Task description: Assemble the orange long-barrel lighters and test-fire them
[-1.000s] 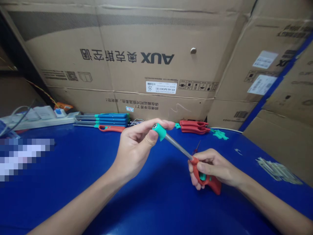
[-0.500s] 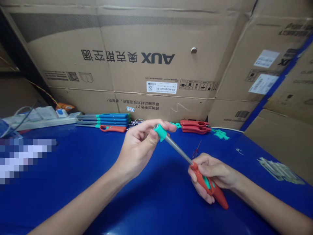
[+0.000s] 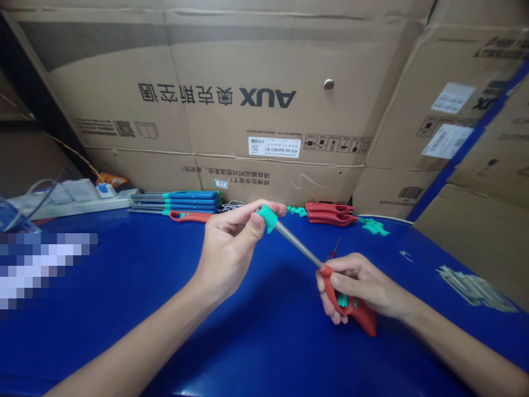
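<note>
One lighter (image 3: 300, 248) spans both hands: left hand (image 3: 227, 248) fingers (image 3: 248, 212) pinch its green cap (image 3: 269, 219), right hand (image 3: 363, 284) clamps the handle (image 3: 363, 317); seating the cap likely needs a straight push

1. The large cardboard box (image 3: 248, 55) behind the desk carries the brand "AUX" (image 3: 268, 98) in bold dark letters, printed upside down.
2. Left of it on the same box stand five large Chinese characters (image 3: 185, 94), also upside down.
3. A white label (image 3: 273, 146) lower on that box shows a barcode and the number "25"; its finer print is too small to read.
4. Beside the label runs a row of handling pictograms (image 3: 336, 144).
5. Below that runs an upside-down line of small Chinese print (image 3: 225, 175).
6. The cardboard box on the right (image 3: 397, 138) bears two white shipping labels (image 3: 452, 98), unreadable, part of a dark "AUX" mark (image 3: 481, 103) and a barcode (image 3: 407, 193).
</note>
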Available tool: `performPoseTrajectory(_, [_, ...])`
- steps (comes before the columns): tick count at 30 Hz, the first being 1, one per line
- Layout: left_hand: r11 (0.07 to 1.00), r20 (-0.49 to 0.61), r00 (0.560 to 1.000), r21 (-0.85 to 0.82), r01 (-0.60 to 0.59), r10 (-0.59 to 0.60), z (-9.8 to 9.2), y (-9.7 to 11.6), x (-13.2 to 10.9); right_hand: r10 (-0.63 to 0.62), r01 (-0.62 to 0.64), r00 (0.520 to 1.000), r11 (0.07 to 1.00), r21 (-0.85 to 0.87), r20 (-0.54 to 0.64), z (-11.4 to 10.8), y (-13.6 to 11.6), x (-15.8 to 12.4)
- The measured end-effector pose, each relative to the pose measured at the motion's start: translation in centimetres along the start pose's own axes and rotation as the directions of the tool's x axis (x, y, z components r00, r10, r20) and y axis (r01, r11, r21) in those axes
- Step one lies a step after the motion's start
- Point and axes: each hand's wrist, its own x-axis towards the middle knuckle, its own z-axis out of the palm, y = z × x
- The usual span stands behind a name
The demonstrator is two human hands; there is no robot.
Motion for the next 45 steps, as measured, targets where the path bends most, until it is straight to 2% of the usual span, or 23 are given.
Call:
performPoseTrajectory(9, [0.999, -0.046, 0.998, -0.004, -0.036, 0.036, 0.0, -0.2, 0.0, -0.064, 0.046, 0.994, 0.978, -0.204, -0.086, 0.7, -0.6, -0.1])
performPoseTrajectory(14, [0.999, -0.064, 0.997, -0.021, -0.046, 0.045, 0.2, -0.1, 0.0, -0.073, 0.022, 0.982, 0.958, -0.285, -0.172, 1.4, -1.0, -0.2])
performPoseTrajectory(19, [0.993, -0.059, 0.997, -0.11, 0.035, -0.042, 0.4, -0.2, 0.2, -0.054, -0.024, 0.968, 0.953, -0.303, -0.244, 1.8, -1.3, -0.1])
performPoseTrajectory(22, [0.983, -0.014, 0.994, -0.152, 0.101, -0.105, 0.3, -0.5, 0.3, -0.048, -0.021, 0.967, 0.964, -0.266, -0.25, 1.7, -1.3, 0.0])
performPoseTrajectory(25, [0.987, 0.007, 0.993, -0.109, 0.118, -0.118, 0.2, -0.7, 0.4, -0.048, -0.02, 0.967, 0.964, -0.264, -0.251, 1.5, -1.2, -0.1])
performPoseTrajectory(30, [0.998, -0.096, 0.993, -0.004, 0.065, -0.065, 0.1, -0.5, 0.3, -0.043, -0.031, 0.969, 0.955, -0.294, -0.242, 1.5, -1.2, -0.2])
performPoseTrajectory(35, [0.999, -0.098, 0.994, 0.004, 0.054, -0.053, 0.1, -0.2, 0.3, -0.052, -0.02, 0.972, 0.953, -0.303, -0.228, 1.5, -1.2, -0.1])
performPoseTrajectory(42, [0.997, -0.167, 0.986, 0.064, 0.039, -0.028, 0.4, -0.3, 0.2, -0.047, -0.03, 0.971, 0.95, -0.312, -0.236, 1.6, -1.2, 0.0])
performPoseTrajectory(45, [0.998, -0.172, 0.984, 0.029, 0.056, -0.05, 0.2, 0.3, 0.6, -0.035, -0.043, 0.971, 0.948, -0.315, -0.238, 1.4, -1.2, 0.0])
